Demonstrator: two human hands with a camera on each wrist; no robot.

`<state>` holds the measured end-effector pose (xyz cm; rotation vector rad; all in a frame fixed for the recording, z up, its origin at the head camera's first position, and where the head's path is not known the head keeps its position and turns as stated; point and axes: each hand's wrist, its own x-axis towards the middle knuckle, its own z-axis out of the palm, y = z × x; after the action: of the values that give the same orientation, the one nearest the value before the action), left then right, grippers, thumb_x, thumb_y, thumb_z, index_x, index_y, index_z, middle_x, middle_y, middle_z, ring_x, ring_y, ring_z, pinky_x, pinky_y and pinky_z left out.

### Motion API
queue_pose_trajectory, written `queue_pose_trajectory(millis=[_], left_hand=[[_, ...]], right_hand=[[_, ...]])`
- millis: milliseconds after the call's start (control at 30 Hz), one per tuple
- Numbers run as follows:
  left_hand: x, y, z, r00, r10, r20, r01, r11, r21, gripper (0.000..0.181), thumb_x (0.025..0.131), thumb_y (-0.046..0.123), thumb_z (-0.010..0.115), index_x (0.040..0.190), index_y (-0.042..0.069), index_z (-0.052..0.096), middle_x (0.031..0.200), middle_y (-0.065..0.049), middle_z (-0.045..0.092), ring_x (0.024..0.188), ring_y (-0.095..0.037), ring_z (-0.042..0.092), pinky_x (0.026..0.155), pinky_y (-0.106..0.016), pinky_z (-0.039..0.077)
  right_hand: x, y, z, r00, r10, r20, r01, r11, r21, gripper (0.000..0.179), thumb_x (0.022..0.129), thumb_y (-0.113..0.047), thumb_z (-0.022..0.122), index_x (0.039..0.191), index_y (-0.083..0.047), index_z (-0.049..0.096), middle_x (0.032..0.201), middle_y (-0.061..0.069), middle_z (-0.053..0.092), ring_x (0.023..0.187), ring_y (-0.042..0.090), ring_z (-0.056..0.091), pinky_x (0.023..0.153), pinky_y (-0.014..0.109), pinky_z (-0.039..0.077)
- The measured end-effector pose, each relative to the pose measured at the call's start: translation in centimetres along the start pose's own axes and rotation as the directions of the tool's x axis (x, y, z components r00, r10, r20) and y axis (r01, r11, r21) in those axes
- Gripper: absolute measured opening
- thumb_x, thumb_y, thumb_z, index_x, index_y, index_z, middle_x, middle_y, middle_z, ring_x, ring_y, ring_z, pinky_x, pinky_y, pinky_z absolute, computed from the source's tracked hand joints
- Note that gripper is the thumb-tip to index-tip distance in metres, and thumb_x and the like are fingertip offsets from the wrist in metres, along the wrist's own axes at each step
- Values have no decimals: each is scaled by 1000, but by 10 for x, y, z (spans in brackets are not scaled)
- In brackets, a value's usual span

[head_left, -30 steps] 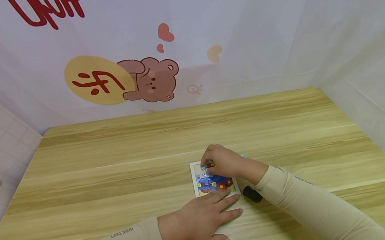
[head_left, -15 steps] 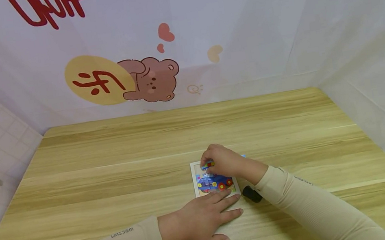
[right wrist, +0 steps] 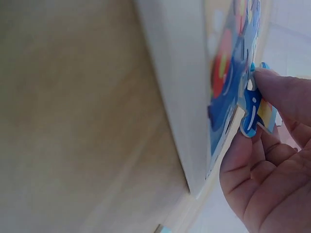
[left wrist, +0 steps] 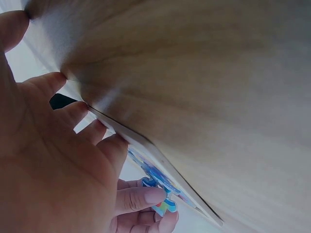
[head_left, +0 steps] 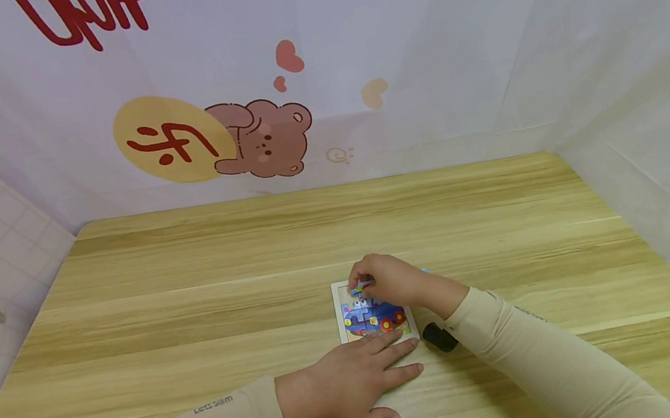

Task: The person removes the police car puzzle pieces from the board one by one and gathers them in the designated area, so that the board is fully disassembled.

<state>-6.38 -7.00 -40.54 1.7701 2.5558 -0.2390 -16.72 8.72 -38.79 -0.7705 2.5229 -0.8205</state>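
Note:
A small framed jigsaw puzzle (head_left: 337, 308) lies on the table, its picture a blue vehicle with eyes and red wheels. My right hand (head_left: 389, 281) is over the far part of the frame and pinches a puzzle piece (right wrist: 251, 109) between thumb and fingers. Blue, yellow and red show on that piece, which is tilted close over the board in the right wrist view. My left hand (head_left: 359, 380) lies with fingers spread straight, fingertips on the near edge of the frame. In the left wrist view the puzzle frame (left wrist: 160, 158) runs under those fingertips.
A black object (head_left: 439, 337) sits right of the puzzle, by the right sleeve. A bit of blue (head_left: 425, 271) shows behind the right wrist. The wooden table (head_left: 192, 293) meets a printed white curtain (head_left: 420, 83) at the back.
My right hand has turned and shifted very slightly, tilting the puzzle piece, and more of the printed eyes shows below it. The left hand stays put on the frame.

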Motion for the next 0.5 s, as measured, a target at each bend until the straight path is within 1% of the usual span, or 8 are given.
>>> queue_pose_trajectory(millis=[133, 233, 367, 500], left_hand=[[0, 0, 0, 1000, 2, 0, -2, 1000, -6, 63, 95, 60, 41, 149, 27, 39, 157, -3, 29, 145, -23, 25, 112, -33, 29], [0, -1, 1, 1000, 3, 2, -3, 1000, -12, 63, 95, 60, 41, 149, 27, 38, 157, -3, 29, 145, -23, 24, 113, -33, 28], [1, -1, 2, 1000, 3, 2, -3, 1000, -19, 63, 96, 60, 41, 149, 27, 38, 157, -3, 29, 145, -23, 23, 113, -32, 28], [1, -1, 2, 1000, 3, 1, -3, 1000, -24, 63, 95, 60, 41, 149, 27, 38, 157, -3, 29, 145, -23, 23, 113, -32, 28]], right_hand=[[0, 1, 0, 1000, -3, 3, 3, 1000, 6, 15, 87, 2, 66, 94, -11, 67, 94, -1, 63, 88, 15, 55, 86, 35, 48], [0, 1, 0, 1000, 9, 9, -9, 1000, 9, 13, 88, 0, 66, 94, -11, 67, 94, -1, 66, 87, 13, 56, 84, 33, 49], [0, 0, 0, 1000, 22, 17, -22, 1000, -11, 11, 90, -2, 65, 93, -12, 68, 92, -2, 68, 82, 10, 55, 80, 30, 48], [0, -1, -2, 1000, 17, 19, -17, 999, -34, 10, 90, -3, 65, 91, -13, 69, 89, -4, 68, 79, 9, 55, 78, 29, 48]])
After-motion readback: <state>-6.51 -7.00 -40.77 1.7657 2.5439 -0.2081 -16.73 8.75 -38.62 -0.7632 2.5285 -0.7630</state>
